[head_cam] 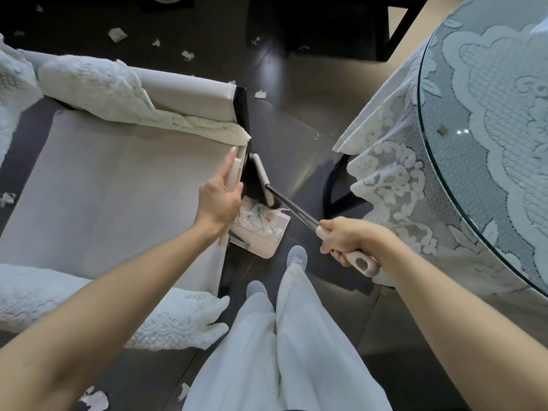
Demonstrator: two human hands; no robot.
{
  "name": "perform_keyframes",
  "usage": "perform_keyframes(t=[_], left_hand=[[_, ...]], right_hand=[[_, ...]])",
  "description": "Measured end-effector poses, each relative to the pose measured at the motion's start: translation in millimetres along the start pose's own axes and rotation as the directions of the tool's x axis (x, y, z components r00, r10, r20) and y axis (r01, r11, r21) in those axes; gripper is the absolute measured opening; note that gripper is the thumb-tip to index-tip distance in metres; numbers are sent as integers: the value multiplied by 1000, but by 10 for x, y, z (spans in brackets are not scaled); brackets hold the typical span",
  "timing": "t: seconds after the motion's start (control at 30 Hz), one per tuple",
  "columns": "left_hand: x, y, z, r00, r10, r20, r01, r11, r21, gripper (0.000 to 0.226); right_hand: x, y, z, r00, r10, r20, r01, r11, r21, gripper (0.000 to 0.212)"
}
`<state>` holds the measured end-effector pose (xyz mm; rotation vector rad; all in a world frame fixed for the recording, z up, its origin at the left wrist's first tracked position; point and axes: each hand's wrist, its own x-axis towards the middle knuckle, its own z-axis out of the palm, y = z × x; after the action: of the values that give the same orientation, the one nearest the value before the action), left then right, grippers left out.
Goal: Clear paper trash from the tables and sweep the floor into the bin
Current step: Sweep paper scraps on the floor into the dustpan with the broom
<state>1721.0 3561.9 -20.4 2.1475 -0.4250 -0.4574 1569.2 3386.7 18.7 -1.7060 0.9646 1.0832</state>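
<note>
Right hand [344, 241] (clenched), broom [267, 182] slanting, perhaps floorward.

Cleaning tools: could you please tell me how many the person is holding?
2: a dustpan on the floor beside the sofa, its handle in the left hand, and a broom in the right hand. None seems hidden.

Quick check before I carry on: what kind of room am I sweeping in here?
Most likely a home living or dining room: a cushioned sofa with lace covers, a round glass-topped table under a lace cloth, and dark floor tiles.
</note>
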Motion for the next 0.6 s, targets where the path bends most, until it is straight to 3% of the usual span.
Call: perform_keyframes(t=[0.1,0.23,0.43,0.6], left_hand=[[63,23,10,1000,-19,19,20,1000,-10,68],[114,48,23,1000,-4,25,5,1000,-25,68],[244,72,116,998,59,24,-58,997,-54,67],[602,297,246,997,82,-13,-83,996,-43,66]], right_hand=[[-14,100,-3,997,60,48,-68,977,203,62],[-261,103,-360,996,67,64,-83,953,292,54],[-676,38,-855,998,45,-49,-23,926,377,58],[-728,-79,-1218,991,4,-137,57,897,439,42]])
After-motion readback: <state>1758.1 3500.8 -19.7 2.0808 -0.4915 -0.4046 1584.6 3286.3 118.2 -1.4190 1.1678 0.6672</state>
